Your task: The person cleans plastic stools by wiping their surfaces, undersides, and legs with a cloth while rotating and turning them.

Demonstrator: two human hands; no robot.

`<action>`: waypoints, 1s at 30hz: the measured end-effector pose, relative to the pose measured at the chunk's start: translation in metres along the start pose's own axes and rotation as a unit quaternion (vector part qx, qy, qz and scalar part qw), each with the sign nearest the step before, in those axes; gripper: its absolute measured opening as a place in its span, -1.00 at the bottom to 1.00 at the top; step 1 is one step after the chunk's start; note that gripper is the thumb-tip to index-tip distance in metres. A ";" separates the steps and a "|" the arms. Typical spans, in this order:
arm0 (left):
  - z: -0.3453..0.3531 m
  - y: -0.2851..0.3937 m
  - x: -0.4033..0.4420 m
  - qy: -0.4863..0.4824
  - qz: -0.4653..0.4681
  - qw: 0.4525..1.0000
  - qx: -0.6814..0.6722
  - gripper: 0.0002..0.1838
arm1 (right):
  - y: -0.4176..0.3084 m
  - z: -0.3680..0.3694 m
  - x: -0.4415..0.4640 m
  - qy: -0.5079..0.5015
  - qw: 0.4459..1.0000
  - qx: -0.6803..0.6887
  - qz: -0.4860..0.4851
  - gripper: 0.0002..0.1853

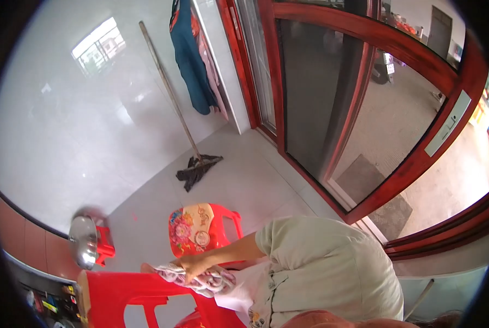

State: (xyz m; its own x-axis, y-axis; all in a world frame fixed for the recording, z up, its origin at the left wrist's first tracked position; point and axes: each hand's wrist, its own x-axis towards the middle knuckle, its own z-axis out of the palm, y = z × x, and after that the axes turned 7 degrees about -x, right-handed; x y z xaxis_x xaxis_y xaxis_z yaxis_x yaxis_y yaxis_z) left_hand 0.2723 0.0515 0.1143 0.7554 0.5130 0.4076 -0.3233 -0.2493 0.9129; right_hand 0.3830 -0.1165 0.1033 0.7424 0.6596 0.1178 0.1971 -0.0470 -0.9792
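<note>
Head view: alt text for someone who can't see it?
A right hand grips a patterned cloth at a red chair. Beyond: a flower-topped red stool, a mop against a pale wall, hanging clothes and a red-framed door.

Fisheye view, black corners, frame edges bowed. Evenly bright indoors. Window reflection glares on glossy wall (pixel 53 115), left of mop (pixel 169 87). Daylight washes out ground far right of mop. Mop fairly sharp; cabinet contents lower left of it dark, soft.
</note>
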 end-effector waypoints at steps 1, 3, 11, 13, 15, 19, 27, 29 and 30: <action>0.004 0.001 0.002 -0.005 -0.001 1.000 -0.002 -0.49 | -0.006 -0.005 -0.002 -0.014 1.000 -0.006 0.002 -0.32; 0.010 0.002 0.005 -0.013 -0.004 1.000 -0.003 -0.49 | -0.009 -0.005 -0.004 -0.023 0.999 -0.024 0.003 -0.30; 0.019 0.003 0.015 -0.031 -0.010 0.999 0.003 -0.48 | 0.013 -0.001 0.006 -0.007 0.999 -0.021 0.034 -0.29; 0.019 0.001 0.014 -0.031 -0.011 0.999 0.004 -0.48 | 0.008 -0.003 0.003 -0.005 1.000 -0.029 0.007 -0.29; 0.021 0.001 0.012 -0.031 -0.009 0.999 0.001 -0.48 | -0.001 -0.006 0.000 -0.008 0.999 -0.030 0.008 -0.28; 0.022 0.000 0.009 -0.032 -0.008 0.999 0.010 -0.48 | 0.003 -0.002 0.004 -0.001 1.000 -0.007 -0.013 -0.35; 0.026 -0.001 0.012 -0.032 -0.014 0.999 0.016 -0.47 | -0.003 -0.002 0.000 0.016 0.999 -0.044 -0.009 -0.33; 0.026 -0.002 0.013 -0.031 -0.014 0.999 0.015 -0.47 | -0.004 -0.003 0.001 0.015 0.998 -0.059 -0.005 -0.33; 0.025 -0.001 0.013 -0.032 -0.015 0.999 0.015 -0.47 | 0.000 -0.002 0.002 0.020 0.999 -0.048 -0.009 -0.33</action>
State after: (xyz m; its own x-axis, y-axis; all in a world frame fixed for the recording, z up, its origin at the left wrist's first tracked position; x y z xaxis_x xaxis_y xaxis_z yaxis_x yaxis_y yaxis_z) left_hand 0.2968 0.0375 0.1176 0.7998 0.4664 0.3778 -0.2846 -0.2594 0.9229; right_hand 0.3857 -0.1164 0.1041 0.7628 0.6303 0.1441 0.2703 -0.1084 -0.9567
